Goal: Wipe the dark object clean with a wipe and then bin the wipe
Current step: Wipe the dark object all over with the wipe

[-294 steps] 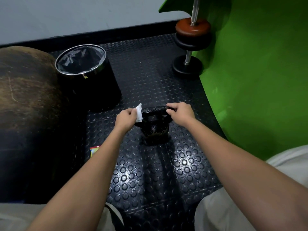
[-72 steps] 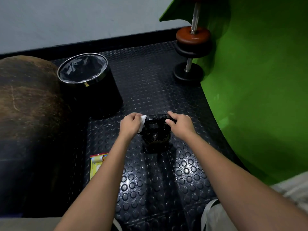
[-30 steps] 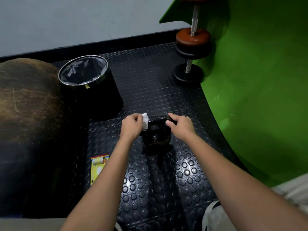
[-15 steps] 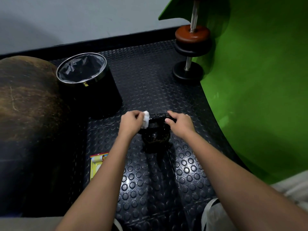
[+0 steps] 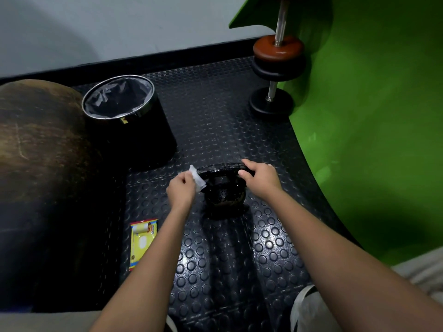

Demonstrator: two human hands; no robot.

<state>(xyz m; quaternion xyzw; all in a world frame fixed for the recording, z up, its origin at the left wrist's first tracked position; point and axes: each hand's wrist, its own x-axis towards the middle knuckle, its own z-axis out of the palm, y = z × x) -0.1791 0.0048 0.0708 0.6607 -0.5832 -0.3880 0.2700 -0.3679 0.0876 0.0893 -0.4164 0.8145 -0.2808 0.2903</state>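
A black kettlebell [image 5: 224, 194] stands on the studded rubber floor in the middle of the head view. My right hand [image 5: 261, 179] grips the right end of its handle. My left hand [image 5: 181, 191] holds a white wipe [image 5: 197, 179] pressed against the left end of the handle. A black bin [image 5: 127, 116] with a chrome rim and a dark liner stands open at the back left, apart from both hands.
A yellow pack of wipes [image 5: 143, 243] lies on the floor by my left forearm. A large brown ball [image 5: 40, 168] fills the left side. A dumbbell [image 5: 275, 75] stands on end at the back right against a green wall [image 5: 371, 116].
My left hand has slid the wipe slightly down and left along the kettlebell handle's left end. My right hand stays on the handle. The view has shifted a little.
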